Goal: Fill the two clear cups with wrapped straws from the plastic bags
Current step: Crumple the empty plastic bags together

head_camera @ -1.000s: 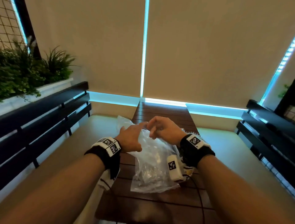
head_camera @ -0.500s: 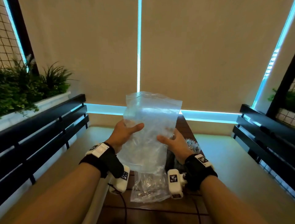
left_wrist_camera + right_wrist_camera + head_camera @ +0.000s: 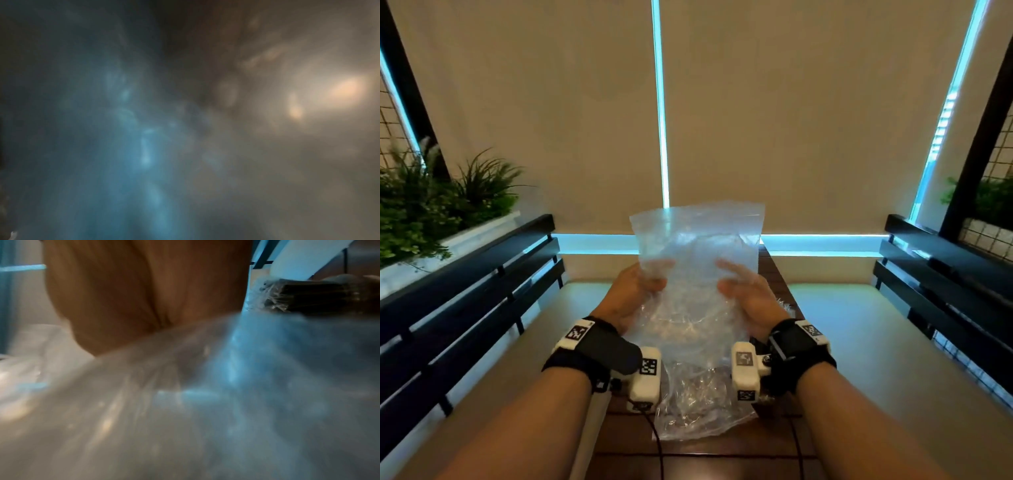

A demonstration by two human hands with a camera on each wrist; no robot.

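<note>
I hold a clear plastic bag [image 3: 698, 236] upright above the dark wooden table [image 3: 705, 455]. My left hand [image 3: 643, 284] grips its left side, fingers showing through the film. My right hand [image 3: 739, 284] holds its right side; its fingers are motion-blurred. A second crumpled clear bag [image 3: 698, 411] lies on the table under my wrists. The right wrist view shows my palm [image 3: 144, 296] against the bag film [image 3: 185, 402] and a dark bundle in clear wrap [image 3: 308, 296] beyond. The left wrist view is only blur. I see no cups.
Black slatted bench backs stand at the left [image 3: 465, 291] and right [image 3: 945, 274], with pale seat cushions [image 3: 876, 342] on both sides of the narrow table. Green plants [image 3: 431, 205] fill a planter at the left. Beige blinds close the far side.
One second ago both hands worked at the bag low over the table. They have since lifted it upright, and their grip has shifted a little higher on it.
</note>
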